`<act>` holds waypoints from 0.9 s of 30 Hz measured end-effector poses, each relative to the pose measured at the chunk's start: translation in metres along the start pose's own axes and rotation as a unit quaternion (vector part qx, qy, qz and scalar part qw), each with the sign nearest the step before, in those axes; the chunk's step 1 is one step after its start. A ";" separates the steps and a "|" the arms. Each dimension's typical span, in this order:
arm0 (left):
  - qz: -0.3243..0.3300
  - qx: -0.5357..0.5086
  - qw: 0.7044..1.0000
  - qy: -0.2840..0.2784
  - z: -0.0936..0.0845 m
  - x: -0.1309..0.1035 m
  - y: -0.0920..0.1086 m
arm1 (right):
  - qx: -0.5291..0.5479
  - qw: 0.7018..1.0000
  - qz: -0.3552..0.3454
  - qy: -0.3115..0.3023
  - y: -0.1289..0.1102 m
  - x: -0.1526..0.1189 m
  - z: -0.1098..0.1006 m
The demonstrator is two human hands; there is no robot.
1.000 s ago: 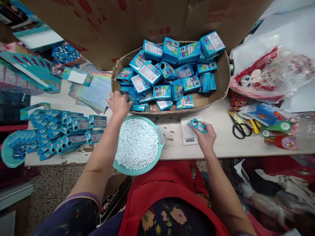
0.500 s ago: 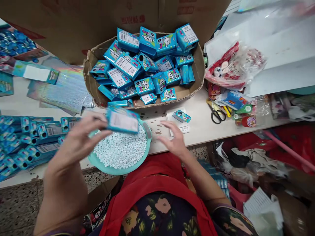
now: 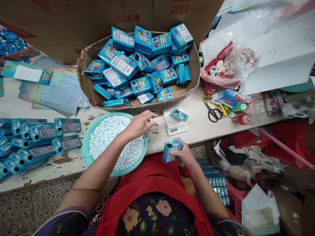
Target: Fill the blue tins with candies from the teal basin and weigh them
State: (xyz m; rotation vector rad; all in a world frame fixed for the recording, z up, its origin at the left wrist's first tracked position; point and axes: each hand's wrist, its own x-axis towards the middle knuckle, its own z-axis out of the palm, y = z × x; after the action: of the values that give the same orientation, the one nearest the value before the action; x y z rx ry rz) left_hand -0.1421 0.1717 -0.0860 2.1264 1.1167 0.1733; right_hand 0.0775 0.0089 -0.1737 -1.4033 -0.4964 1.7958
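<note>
My right hand (image 3: 184, 153) grips a small blue candy box (image 3: 169, 156) in front of the red apron, at the table's front edge. Over the right part of a turquoise bowl (image 3: 85, 144) reaches my left hand (image 3: 139, 125), its fingers stretched to the right and nothing visible in them. White candies (image 3: 108, 134) fill the bowl. To the right of that hand is a white digital scale (image 3: 177, 129). Another blue candy box (image 3: 179, 115) lies on the scale, its round hole showing.
A cut-down cardboard box (image 3: 194, 82) full of blue candy boxes stands behind the bowl. More boxes (image 3: 36, 131) lie in rows at left, near shiny sheets (image 3: 54, 90). Black scissors (image 3: 214, 114) and plastic bags (image 3: 242, 70) are on the right.
The candy box has passed from my left hand to my right, which holds it lower, near the apron. My left hand has swung right across the bowl.
</note>
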 end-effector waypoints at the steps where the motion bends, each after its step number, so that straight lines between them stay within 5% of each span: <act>1: 0.018 0.017 1.000 -0.015 0.006 0.016 0.004 | -0.012 1.000 0.003 0.019 0.002 -0.003 -0.006; 7: 0.073 0.157 0.984 -0.035 0.046 0.081 0.029 | -0.065 0.995 0.010 0.080 0.015 -0.013 -0.027; 12: 0.131 0.222 0.963 -0.077 0.073 0.106 0.035 | -0.061 0.992 0.013 0.111 0.020 -0.006 -0.026; 17: 0.092 0.198 0.972 -0.091 0.082 0.115 0.025 | -0.061 0.991 0.014 0.115 0.016 0.001 -0.022; 21: 0.080 0.101 0.992 -0.016 0.054 0.070 0.013 | -0.080 0.989 0.009 0.122 0.012 0.004 -0.024; 24: 0.039 0.053 0.992 0.110 0.009 -0.006 0.005 | -0.099 0.985 -0.010 0.143 0.012 0.007 -0.024; 27: -0.113 0.104 0.951 0.267 -0.041 -0.094 -0.008 | -0.089 0.984 -0.019 0.153 0.014 0.016 -0.021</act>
State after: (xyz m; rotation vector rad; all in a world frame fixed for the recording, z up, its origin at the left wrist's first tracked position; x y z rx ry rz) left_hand -0.2226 0.1247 -0.0425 2.1714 1.7487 0.5719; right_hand 0.0911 0.0094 -0.1996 -1.7435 -0.5250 1.4980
